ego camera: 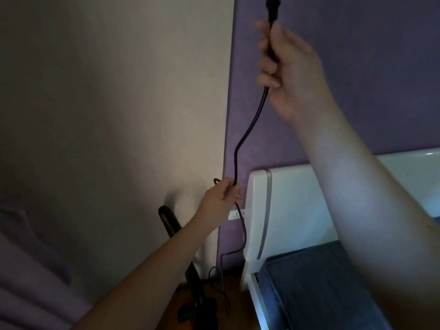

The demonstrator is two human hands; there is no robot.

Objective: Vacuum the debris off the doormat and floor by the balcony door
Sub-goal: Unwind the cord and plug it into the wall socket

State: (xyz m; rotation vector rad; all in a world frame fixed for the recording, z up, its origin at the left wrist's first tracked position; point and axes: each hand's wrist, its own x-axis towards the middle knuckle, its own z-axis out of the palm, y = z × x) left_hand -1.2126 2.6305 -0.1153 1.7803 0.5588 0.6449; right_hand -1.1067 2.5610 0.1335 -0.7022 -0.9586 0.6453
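Purple wall [357, 67] behind hand-held cord [247, 129]

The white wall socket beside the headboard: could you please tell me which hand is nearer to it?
Left. The left hand grips the black cord just above the wall socket; the right hand holds the cord's plug end far higher up the wall.

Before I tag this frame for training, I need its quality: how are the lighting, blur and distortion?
Head view: dim, with deep shadow at lower left, so the vacuum is barely legible; a bright glint on the white headboard; the right hand gripping the black power cord is motion-blurred, the left hand sharper; wide-angle bending tilts the wall edge.
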